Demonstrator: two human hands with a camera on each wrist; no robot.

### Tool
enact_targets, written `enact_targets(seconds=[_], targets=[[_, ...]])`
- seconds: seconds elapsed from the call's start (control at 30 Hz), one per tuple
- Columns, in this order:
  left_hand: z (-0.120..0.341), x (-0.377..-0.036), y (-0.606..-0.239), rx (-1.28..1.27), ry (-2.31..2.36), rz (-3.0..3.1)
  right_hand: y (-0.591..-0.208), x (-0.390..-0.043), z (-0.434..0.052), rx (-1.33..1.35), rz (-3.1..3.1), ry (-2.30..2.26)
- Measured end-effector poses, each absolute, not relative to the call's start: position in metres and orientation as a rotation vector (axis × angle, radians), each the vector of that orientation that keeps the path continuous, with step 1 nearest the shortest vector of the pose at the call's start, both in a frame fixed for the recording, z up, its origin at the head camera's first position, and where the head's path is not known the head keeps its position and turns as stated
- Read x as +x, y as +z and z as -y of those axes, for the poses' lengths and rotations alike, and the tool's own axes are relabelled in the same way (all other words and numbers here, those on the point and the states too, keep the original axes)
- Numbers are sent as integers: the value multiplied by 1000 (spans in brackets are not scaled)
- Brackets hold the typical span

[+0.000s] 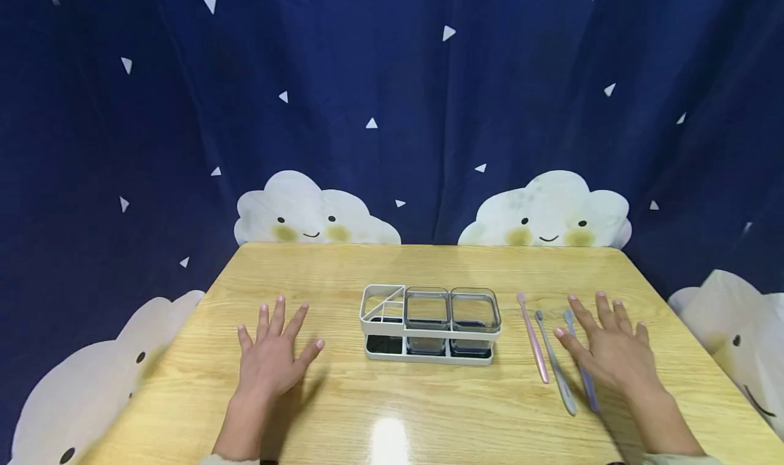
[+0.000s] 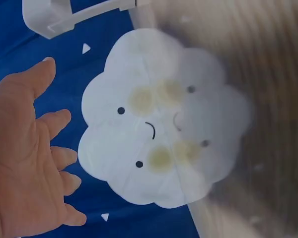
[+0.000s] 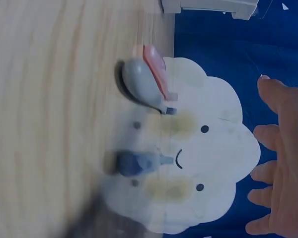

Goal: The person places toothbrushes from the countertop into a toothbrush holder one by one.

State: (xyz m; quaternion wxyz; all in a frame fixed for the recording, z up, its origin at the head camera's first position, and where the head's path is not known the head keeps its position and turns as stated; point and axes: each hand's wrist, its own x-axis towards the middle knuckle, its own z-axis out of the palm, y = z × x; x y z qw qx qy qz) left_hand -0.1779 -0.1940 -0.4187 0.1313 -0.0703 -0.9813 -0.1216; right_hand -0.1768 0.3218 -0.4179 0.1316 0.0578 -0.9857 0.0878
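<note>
My left hand is spread over the table's left side, fingers straight and holding nothing. On the right my other hand, also spread and holding nothing, overlaps the blue-purple toothbrush in the head view. Left of that brush lie a grey toothbrush and a pink toothbrush, bristle ends toward the back. Between the hands stands a white toothbrush holder with two clear square cups in its middle and right sections. All three brush handles show in the right wrist view, the grey handle beside the pink one.
The wooden table ends at a dark blue curtain with white triangles and smiling clouds. More cloud-printed cloth hangs along both sides. A bright reflection shows on the table's front middle.
</note>
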Motion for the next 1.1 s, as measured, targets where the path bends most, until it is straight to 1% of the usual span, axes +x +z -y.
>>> enact_targets(seconds=[0.17,0.4,0.53,0.8,1.1], targets=[[189,-176,-420,-257,-459,2849,-421,-173,-318,195,2840,432],[185,-176,-423,-293,-671,2693,-423,-166,-316,222,2829,735],[184,-176,-424,-283,-767,2656,-423,-164,-318,227,2789,840],[180,-176,-421,-292,-1020,2602,-424,-162,-324,130,2733,1051],[172,-177,-420,-278,-1261,2603,-429,-161,-331,-2,2710,1156]])
